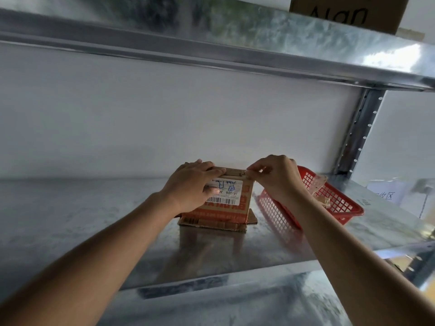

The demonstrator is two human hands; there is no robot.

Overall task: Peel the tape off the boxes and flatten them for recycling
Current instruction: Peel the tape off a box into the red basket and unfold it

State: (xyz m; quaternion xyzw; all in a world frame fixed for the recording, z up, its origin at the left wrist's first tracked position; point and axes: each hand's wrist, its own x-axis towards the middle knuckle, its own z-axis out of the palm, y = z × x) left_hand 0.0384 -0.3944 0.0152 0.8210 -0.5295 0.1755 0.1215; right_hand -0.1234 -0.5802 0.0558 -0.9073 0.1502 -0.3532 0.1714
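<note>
A small cardboard box (244, 203) with orange print and a white shipping label (229, 192) stands on the metal shelf (94, 220), its bottom flaps splayed out. My left hand (193, 184) lies over the box's top left edge and label, fingers straight on top and thumb on the front face, holding it steady. My right hand (275, 175) pinches something small at the top right edge of the box between thumb and fingertips; it looks like a strip of tape, though it is too small to be sure.
A red plastic mesh basket (339, 208) with crumpled scraps inside sits just right of the box. A white wall closes the back. Another metal shelf (235, 50) hangs overhead with a brown carton (348, 12) on it. A perforated upright post (357, 132) stands at the right.
</note>
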